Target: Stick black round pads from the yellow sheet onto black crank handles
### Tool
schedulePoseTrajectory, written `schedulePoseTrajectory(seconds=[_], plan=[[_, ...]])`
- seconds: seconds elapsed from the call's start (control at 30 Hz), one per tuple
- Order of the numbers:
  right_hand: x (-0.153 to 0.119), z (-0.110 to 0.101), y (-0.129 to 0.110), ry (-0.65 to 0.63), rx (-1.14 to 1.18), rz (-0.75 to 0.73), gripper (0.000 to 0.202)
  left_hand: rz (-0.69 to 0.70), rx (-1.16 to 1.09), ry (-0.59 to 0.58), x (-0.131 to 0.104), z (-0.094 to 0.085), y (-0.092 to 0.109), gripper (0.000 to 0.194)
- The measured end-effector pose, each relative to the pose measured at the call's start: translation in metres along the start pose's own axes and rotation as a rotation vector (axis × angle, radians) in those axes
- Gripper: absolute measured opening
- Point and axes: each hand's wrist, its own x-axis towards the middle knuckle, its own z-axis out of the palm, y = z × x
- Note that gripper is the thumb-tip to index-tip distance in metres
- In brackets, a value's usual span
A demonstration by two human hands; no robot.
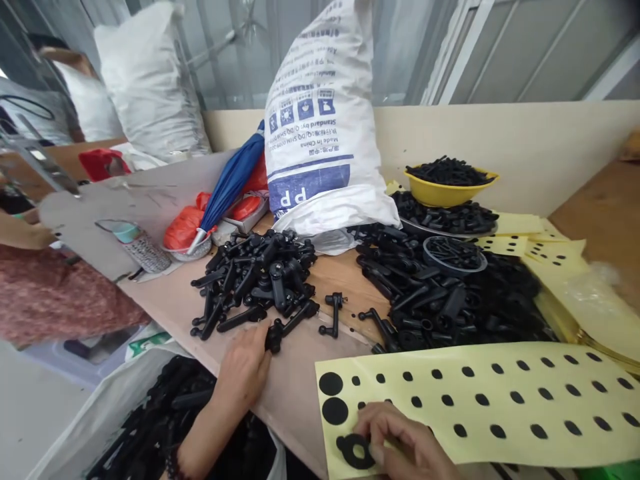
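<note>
My left hand [245,367] rests at the table's front edge, its fingertips closed on a black jointed part [274,335] beside a heap of black parts [265,267]. On the yellow sticker sheet [400,360], at its lower left, my right hand [395,437] pinches the edge of a flat black ring-shaped piece [357,451]. Two large black discs lie just above that ring, and rows of small black dots run across the sheet. A single black crank-like part [333,315] lies between the two heaps.
A second heap of black parts [450,300] holds a small bowl [455,255]. Behind are a yellow bowl [440,190] and a white sack [325,133]. A blue umbrella [230,180] and bottle [143,247] stand left. An open bag [115,393] sits below; another person's arm [25,230] shows at left.
</note>
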Motion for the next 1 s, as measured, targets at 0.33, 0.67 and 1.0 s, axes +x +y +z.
schedulePoseTrajectory(seconds=[0.33, 0.67, 1.0], plan=[[-0.006, -0.020, -0.023, 0.112, 0.311, 0.083, 0.031, -0.467, -1.299, -0.418, -0.003, -0.010, 0.071, 0.040], [-0.005, -0.031, -0.022, 0.245, 0.495, 0.121, 0.028, 0.311, -0.366, -0.118, -0.019, 0.031, 0.089, 0.022], [-0.019, -0.039, 0.016, 0.210, 0.340, 0.308, 0.028, 0.523, -0.142, -0.223, -0.046, 0.016, 0.110, 0.018]])
